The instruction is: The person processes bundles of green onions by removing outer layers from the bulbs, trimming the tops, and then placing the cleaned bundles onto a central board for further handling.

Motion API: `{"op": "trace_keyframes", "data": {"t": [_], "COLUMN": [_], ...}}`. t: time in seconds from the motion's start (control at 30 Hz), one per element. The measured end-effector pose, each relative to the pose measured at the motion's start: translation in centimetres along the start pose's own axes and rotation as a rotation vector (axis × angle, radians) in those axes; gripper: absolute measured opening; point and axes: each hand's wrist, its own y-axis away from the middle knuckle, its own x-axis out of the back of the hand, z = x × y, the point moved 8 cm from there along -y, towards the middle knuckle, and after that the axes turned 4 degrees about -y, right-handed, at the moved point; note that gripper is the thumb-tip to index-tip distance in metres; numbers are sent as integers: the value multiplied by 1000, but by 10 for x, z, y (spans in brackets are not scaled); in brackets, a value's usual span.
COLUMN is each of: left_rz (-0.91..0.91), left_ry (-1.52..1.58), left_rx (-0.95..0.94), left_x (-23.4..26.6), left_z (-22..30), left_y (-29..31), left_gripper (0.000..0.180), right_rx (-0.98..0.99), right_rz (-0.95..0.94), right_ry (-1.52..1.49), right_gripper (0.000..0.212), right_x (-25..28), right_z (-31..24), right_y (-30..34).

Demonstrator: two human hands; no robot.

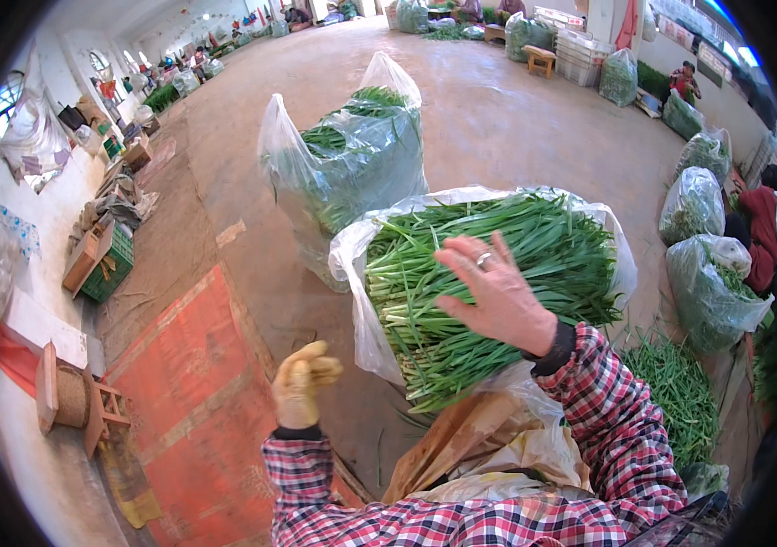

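My right hand (505, 296), bare with a ring on one finger, is over a heap of long green stalks with pale ends, like garlic chives (507, 242). Its fingers are spread and grip nothing. The stalks fill a clear plastic bag (378, 342) whose rim is folded outward. Left of that bag, my left hand (305, 385) wears a yellowish glove and is held clear of the greens. Its fingers are loosely bent, with nothing visible in them. Brown and whitish sheeting (489, 438) covers my lap.
Another clear bag of greens (347, 159) stands just beyond. Loose greens (676, 392) lie at my right, near several filled bags (712, 283) and a person in dark red (761, 228). A red mat (179, 392), wooden stool (101, 410) and green crate (110, 264) are at left.
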Motion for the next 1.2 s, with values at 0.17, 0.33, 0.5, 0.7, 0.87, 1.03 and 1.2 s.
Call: {"op": "trace_keyframes", "data": {"t": [0.17,0.33,0.5,0.7,0.87,1.03,1.2], "left_rz": [-173,71,50,254,138,-249,-383], "left_ry": [-88,-685,-227,-218,-63,169,411], "left_rx": [-245,-31,-84,-45,283,875,770], "left_x": [-98,-36,-17,5,-33,-116,-152], "left_z": [15,-78,-95,-34,-58,-134,-163], "left_y": [-37,-109,-76,14,107,159,123], "left_gripper": [33,35,26,31,36,53,47], "right_rx": [45,141,134,-4,32,-7,-81], "right_rz": [-244,-330,-403,-261,-372,-451,-399], "right_ry": [136,136,111,-176,-10,137,210], "right_gripper": [68,61,58,78,89,93,93], "right_x": [-54,-95,-113,-24,-27,-100,-115], "right_z": [-24,-40,-38,-26,-36,-43,-46], "right_y": [-8,48,72,20,3,6,9]}}
